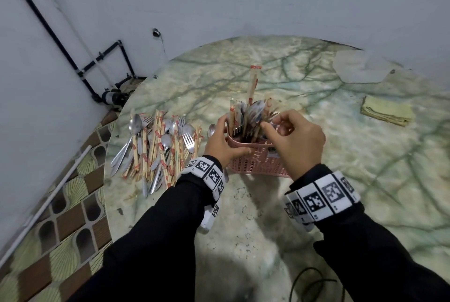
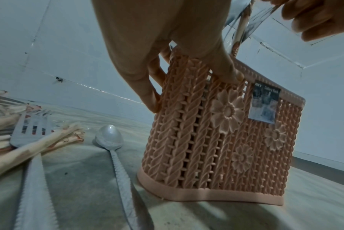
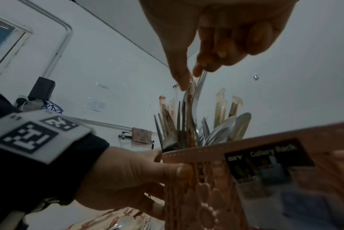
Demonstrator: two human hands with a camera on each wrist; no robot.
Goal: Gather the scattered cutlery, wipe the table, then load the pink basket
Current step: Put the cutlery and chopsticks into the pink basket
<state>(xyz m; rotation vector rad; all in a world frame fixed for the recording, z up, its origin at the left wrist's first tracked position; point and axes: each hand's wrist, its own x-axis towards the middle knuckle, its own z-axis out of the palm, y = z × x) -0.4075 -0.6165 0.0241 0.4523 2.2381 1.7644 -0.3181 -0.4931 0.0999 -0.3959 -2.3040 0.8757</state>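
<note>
The pink basket (image 1: 258, 163) stands upright on the marbled round table (image 1: 365, 155), holding forks, spoons and wrapped chopsticks. My left hand (image 1: 222, 141) grips the basket's left corner, thumb on the front wall (image 2: 228, 68), fingers curled round the side. Above the rim, my right hand (image 1: 292, 131) pinches the tines of a fork (image 3: 196, 99) that stands in the basket (image 3: 246, 179). A pile of cutlery and wrapped chopsticks (image 1: 158, 148) lies to the left. One spoon (image 2: 110, 138) lies beside the basket (image 2: 216, 140).
A folded yellow cloth (image 1: 387, 111) lies at the table's right. White walls close in behind and to the left, with black pipes (image 1: 102, 58) in the corner. Tiled floor (image 1: 60, 216) shows past the table's left edge. A black cable (image 1: 314, 284) lies at the near edge.
</note>
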